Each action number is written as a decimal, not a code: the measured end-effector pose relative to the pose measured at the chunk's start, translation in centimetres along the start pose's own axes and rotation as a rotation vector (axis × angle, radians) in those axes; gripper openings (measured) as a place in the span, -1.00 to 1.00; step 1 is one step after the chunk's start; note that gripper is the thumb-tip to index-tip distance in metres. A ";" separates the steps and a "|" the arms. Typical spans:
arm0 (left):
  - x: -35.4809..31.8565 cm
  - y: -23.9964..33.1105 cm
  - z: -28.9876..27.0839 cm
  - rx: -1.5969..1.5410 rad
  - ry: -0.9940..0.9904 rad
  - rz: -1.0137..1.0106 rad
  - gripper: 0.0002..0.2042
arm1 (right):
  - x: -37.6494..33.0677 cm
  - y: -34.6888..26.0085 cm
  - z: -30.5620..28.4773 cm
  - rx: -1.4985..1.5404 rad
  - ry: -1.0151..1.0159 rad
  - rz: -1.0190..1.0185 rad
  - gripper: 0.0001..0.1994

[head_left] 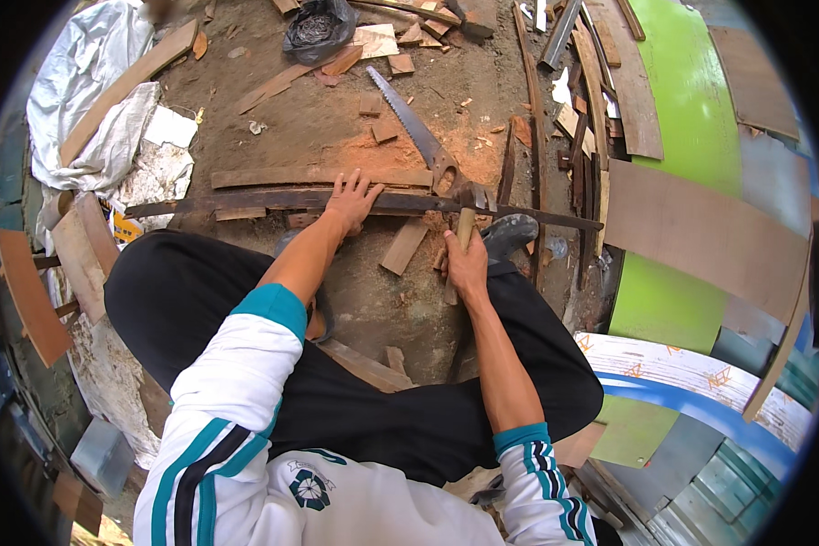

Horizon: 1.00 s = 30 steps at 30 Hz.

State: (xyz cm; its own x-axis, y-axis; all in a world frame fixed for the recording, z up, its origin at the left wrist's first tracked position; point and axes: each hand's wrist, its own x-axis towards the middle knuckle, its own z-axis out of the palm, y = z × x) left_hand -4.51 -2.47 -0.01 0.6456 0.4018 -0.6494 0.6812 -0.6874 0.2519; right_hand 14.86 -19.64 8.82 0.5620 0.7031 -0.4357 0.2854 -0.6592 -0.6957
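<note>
My left hand (350, 202) lies with its fingers spread on a long dark wooden strip (273, 200), pressing from above without wrapping round it. Behind that strip, a shorter brown board (282, 177) runs alongside. My right hand (467, 264) is closed round the handle of a hammer (465, 226), whose metal head sits over the dark strip. Just beyond the hammer lies a handsaw (409, 118), its wooden handle toward me and its toothed blade pointing away to the left. A small wood offcut (405, 246) rests under the strip between my hands.
Orange sawdust (373, 159) and wood scraps cover the dirt ground. A black plastic bag (319, 29) is at the far side. Long timber strips (530, 118) and green sheets (682, 73) lie to the right. White sacking (86, 82) lies at the left. My dark shoe (510, 235) is close to the hammer.
</note>
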 end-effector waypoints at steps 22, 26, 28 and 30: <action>0.9 -0.8 1.3 0.005 0.034 0.033 0.07 | 1.5 -4.3 -0.4 0.045 0.166 0.014 -0.52; 0.8 -0.8 1.1 -0.007 0.028 0.032 0.07 | -0.1 -4.5 1.3 -0.134 0.050 0.070 -0.55; 1.2 -0.1 0.6 -0.005 0.023 0.052 0.07 | 0.7 -0.3 2.7 -0.238 0.000 0.175 -0.58; 1.0 0.2 0.0 -0.009 0.011 0.052 0.07 | 1.2 1.3 3.1 -0.174 0.031 0.258 -0.61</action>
State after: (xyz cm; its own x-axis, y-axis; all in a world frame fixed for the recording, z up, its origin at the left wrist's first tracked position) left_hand -3.75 -2.17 -0.63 0.6838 0.3728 -0.6272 0.6500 -0.7018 0.2916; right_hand 13.48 -18.81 5.61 0.6561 0.4998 -0.5655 0.2574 -0.8525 -0.4549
